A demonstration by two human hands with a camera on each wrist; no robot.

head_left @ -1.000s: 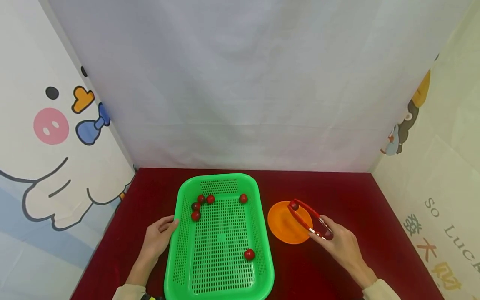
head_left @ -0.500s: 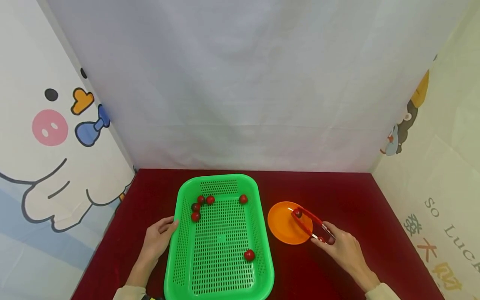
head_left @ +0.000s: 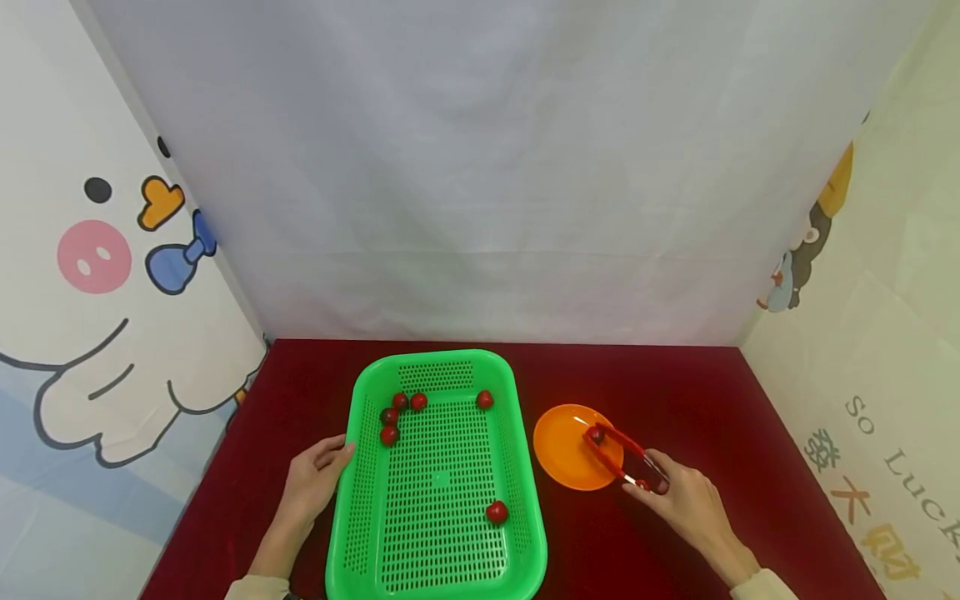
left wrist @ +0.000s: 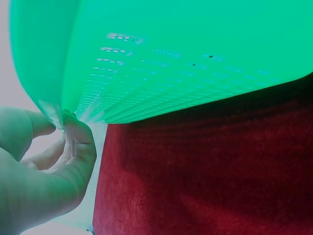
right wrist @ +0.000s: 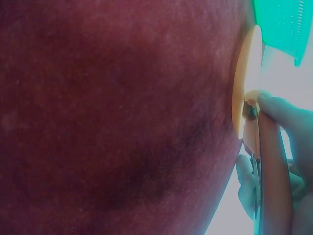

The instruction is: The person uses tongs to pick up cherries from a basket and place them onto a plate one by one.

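My left hand (head_left: 318, 478) pinches the left rim of a green perforated basket (head_left: 442, 533), thumb and fingers on either side of its edge in the left wrist view. Red tongs (head_left: 634, 448) are held in my right hand (head_left: 686, 504), their tips pointing left over an orange plate (head_left: 564, 454). Between the tong tips is a small round dark-red fruit, like a cherry (head_left: 596, 434), low over the plate's right half. Inside the basket lie several similar fruits: a cluster (head_left: 389, 417) at the upper left, one (head_left: 485, 400) at the upper right, one (head_left: 497, 512) lower right.
A dark red cloth (head_left: 675, 383) covers the table. Behind it hangs a pale curtain (head_left: 487, 208), with printed cartoon panels at the left (head_left: 97, 333) and right (head_left: 892, 375). The plate stands just right of the basket.
My right hand has moved slightly right and down, bringing the tongs and the cherry-like fruit from the plate's upper part to its right half. The left hand keeps its hold.
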